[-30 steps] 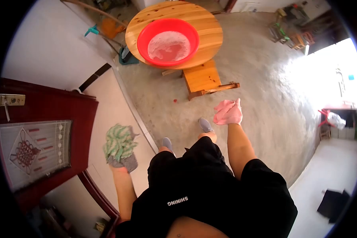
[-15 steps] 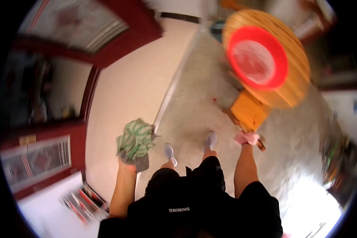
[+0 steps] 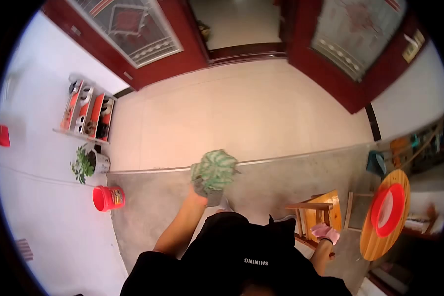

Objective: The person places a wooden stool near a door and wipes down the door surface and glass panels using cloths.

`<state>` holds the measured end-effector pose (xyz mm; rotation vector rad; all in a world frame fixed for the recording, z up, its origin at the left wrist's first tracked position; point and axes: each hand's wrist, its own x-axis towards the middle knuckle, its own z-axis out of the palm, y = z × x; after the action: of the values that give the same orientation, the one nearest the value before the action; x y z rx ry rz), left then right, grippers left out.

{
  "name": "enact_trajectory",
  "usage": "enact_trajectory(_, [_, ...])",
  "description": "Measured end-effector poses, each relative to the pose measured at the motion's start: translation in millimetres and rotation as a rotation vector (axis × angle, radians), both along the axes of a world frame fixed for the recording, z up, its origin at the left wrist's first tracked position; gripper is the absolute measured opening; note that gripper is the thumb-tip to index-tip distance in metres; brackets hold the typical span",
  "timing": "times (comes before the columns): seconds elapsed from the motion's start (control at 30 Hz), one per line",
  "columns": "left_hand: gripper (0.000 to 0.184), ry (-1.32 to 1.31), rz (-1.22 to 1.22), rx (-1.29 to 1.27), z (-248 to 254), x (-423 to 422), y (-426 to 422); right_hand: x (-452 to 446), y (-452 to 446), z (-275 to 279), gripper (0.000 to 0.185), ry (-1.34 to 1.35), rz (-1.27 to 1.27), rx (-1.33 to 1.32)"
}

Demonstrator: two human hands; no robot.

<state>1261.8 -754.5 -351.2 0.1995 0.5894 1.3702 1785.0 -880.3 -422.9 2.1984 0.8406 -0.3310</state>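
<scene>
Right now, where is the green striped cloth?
In the head view, the green striped cloth is bunched in the left hand, near the middle, seen against where the pale floor meets the grey floor.

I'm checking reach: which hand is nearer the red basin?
Right. The right hand is by the wooden chair, apart from the red basin; the left hand is farther off, across the chair from it.

I count two hands [image 3: 198, 197], one green and white cloth [image 3: 216, 170], one pink cloth [image 3: 324, 232], one bucket [image 3: 115, 198], one tub [image 3: 398, 212], one round worktop [image 3: 375, 247], one chair [image 3: 335, 211], one potted plant [image 3: 82, 165], two doors [image 3: 352, 44] and one shoe rack [image 3: 95, 109]. Its shoes [image 3: 87, 92] are too small to count.
</scene>
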Motion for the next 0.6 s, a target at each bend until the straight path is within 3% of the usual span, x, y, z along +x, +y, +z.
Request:
enact_trajectory(0.1, [0.044,-0.152,0.329,-0.129,20.6,11.8,-10.5,79.3,68.5,-16.7,0.043,0.025,0.205,-0.003])
enact_trajectory(0.2, [0.043,0.145,0.476,0.041,38.7,40.5,-4.4,151.9,164.3,-54.6,0.043,0.105,0.445,0.028])
enact_trajectory(0.27, [0.043,0.111,0.552,0.023,47.6,95.4,11.5,177.0,235.8,-65.9,0.043,0.173,0.582,0.034])
enact_trajectory(0.3, [0.043,0.025,0.582,-0.015,41.3,21.1,-8.3,115.8,250.2,-37.0,0.042,0.135,0.636,0.015])
enact_trajectory(0.37, [0.041,-0.047,0.719,-0.125,58.0,59.4,17.1,94.1,321.4,-24.6,0.042,0.214,0.734,-0.026])
enact_trajectory(0.4, [0.041,-0.088,0.756,-0.164,39.3,60.3,20.2,69.3,352.4,-22.1,0.042,0.245,0.784,-0.043])
enact_trajectory(0.5, [0.04,-0.102,0.806,-0.197,52.0,52.2,55.5,-25.3,417.5,-26.6,0.041,0.365,0.927,-0.063])
enact_trajectory(0.53, [0.041,-0.15,0.82,-0.105,33.9,32.9,-3.0,-66.9,396.8,-24.8,0.041,0.346,0.99,-0.012])
enact_trajectory(0.6, [0.042,-0.118,0.78,0.008,44.8,32.0,-5.1,-116.3,419.8,-23.3,0.04,0.411,1.078,-0.016])
